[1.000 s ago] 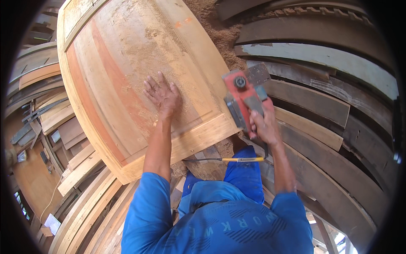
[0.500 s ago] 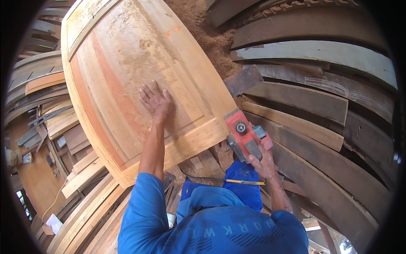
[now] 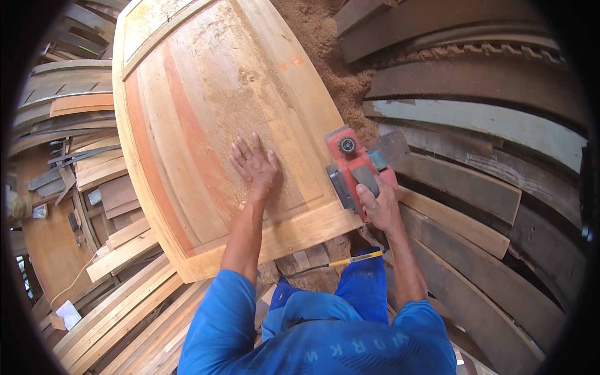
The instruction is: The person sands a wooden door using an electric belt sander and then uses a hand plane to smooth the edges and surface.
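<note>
A panelled wooden door (image 3: 297, 226) lies flat in front of me, with fine sawdust scattered over its face. My left hand (image 3: 255, 165) rests on its inner panel, fingers spread and palm down. In my right hand (image 3: 380, 208) is a red electric planer (image 3: 345, 146), gripped by its rear handle. The planer sits along the door's right edge, near the close right corner; its underside is hidden. A cord with a yellow sleeve (image 3: 356, 258) runs below it, across my blue trousers.
Stacked dark boards (image 3: 465, 165) fill the right side, one of them pale blue (image 3: 481, 117). Sawdust (image 3: 334, 56) is heaped beyond the door's right edge. Long light planks (image 3: 119, 312) lie at the lower left, with a brown sheet (image 3: 53, 231) farther left.
The planer has moved from off the near right corner up onto the door's right edge. My left hand stays spread on the panel. The whole view has shifted slightly.
</note>
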Demonstrator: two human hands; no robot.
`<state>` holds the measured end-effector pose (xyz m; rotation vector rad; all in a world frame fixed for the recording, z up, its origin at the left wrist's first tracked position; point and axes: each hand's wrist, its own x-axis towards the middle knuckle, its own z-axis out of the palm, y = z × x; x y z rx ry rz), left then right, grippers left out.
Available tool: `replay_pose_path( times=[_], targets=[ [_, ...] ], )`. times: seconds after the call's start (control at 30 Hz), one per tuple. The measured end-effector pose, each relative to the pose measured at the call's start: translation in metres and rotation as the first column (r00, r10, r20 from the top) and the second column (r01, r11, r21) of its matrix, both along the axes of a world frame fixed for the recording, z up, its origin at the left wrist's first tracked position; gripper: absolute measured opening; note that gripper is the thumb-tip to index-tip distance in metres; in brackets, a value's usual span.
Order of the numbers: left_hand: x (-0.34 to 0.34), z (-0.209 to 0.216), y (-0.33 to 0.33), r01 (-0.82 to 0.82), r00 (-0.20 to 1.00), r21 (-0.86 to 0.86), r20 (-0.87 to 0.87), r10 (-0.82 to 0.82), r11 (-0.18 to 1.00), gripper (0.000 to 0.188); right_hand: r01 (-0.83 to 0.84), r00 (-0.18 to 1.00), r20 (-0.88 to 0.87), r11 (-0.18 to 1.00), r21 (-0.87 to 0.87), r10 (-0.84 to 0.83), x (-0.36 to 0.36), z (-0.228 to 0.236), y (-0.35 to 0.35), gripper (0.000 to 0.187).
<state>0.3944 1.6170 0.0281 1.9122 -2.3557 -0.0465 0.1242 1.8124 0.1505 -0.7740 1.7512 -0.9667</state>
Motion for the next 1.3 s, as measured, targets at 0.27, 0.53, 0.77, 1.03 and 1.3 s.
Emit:
replay_pose_path(
  times=[0.27, 0.53, 0.77, 1.03, 1.3],
  targets=[
    [-0.01, 0.025, 0.003, -0.009, 1.0, 0.077, -0.017, 0.01, 0.997, 0.076, 0.013, 0.998, -0.061, 0.988, -0.152, -0.022, 0.005, -0.009, -0.095, 0.057],
    [-0.016, 0.039, 0.002, -0.022, 1.0, 0.18, -0.017, 0.025, 0.983, 0.076, -0.043, 0.982, -0.186, 0.973, -0.227, 0.0, -0.003, -0.014, -0.194, 0.062],
    [-0.015, 0.036, 0.0, -0.034, 0.999, 0.165, -0.014, 0.036, 0.986, 0.078, -0.058, 0.972, -0.236, 0.958, -0.281, -0.01, -0.011, -0.004, -0.292, 0.064],
    [-0.016, 0.043, -0.003, -0.043, 0.999, 0.247, 0.014, 0.041, 0.968, 0.079, -0.022, 0.989, -0.146, 0.954, -0.3, -0.023, -0.02, 0.002, -0.403, 0.065],
    [-0.012, 0.046, -0.001, -0.037, 0.999, 0.269, 0.014, 0.035, 0.962, 0.08, 0.097, 0.993, 0.094, 0.969, -0.229, -0.077, -0.038, 0.022, -0.327, 0.048]
  ],
)
